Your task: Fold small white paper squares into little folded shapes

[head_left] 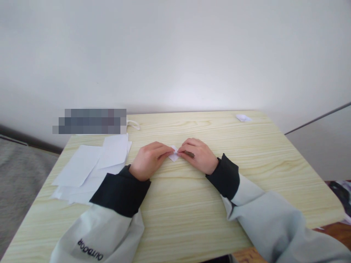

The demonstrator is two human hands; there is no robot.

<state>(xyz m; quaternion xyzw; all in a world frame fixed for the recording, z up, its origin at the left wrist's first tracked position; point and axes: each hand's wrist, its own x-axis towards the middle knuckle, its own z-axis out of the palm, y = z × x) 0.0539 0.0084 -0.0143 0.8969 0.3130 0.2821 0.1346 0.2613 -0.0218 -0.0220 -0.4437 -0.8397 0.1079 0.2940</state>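
Between my two hands, over the middle of the table, is a small folded piece of white paper [173, 157]. My left hand [151, 157] pinches its left side with thumb and fingertips. From the other side, my right hand [199, 154] pinches the right edge in the same way. The fingertips of both hands nearly meet and cover much of the paper, so its exact folded shape is partly hidden. Its lower corner points toward me.
Loose white paper sheets [79, 166] overlap on the table's left side. A small folded white paper boat [243, 118] sits at the back right of the wood-grain table [181, 215]. A white cord loop [134, 125] lies beside a blurred-out object. The wall [175, 54] borders the far edge.
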